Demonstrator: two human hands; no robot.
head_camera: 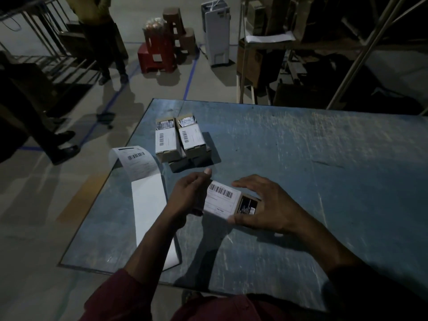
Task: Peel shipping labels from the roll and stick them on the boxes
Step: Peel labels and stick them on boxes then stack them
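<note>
Dim warehouse light falls on our scratched blue table (pixel 301 158), which stands on a grey floor with blue tape lines. We hold a small cardboard box (pixel 249 205) between both hands, just above the table. Our right hand (pixel 266 205) grips it, the thumb curled under the near edge and the fingers arched over the far edge, so we judge it keeps the box steady. Our left hand (pixel 190 195) is at the other end, where the white shipping label (pixel 221 199) with its barcode lies on top of the box; its fingers are curled around that end, probably to press the label down, though we cannot see the fingertips. Beyond the left hand, two labelled boxes (pixel 178 142) stand side by side on other boxes, likely set away as finished. To the left of the grip the label strip (pixel 148 205) runs along the table and curls up at its far end, near enough for the next peel. Behind the table we see red stools (pixel 159 52), metal racks and the legs of standing persons.
</note>
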